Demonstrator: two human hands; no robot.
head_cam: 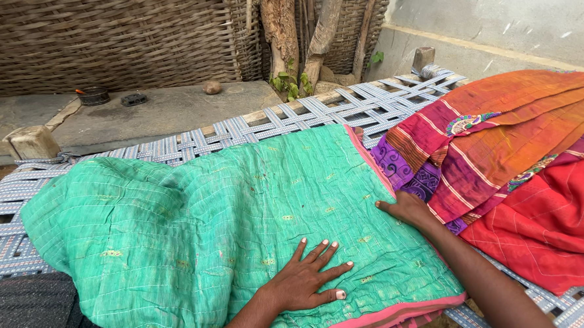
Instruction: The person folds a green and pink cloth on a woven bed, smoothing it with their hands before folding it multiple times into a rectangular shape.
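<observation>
Pressing flat on green quilted cloth (241, 212), both hands open, palms down, gripping nothing. Left hand (307, 278) at 6 o'clock on cloth, fingers splayed toward 1 o'clock. Right hand (405, 208) at 3 o'clock, on cloth's pink-trimmed edge, touching folded orange-purple cloth (501, 142) beside it. Green cloth's long axis 9 to 3, bulk bunched toward 9, nearer left hand. Underneath: woven strap cot (316, 110). Wicker wall (103, 41) at 12, plastered wall (495, 11) at 2
</observation>
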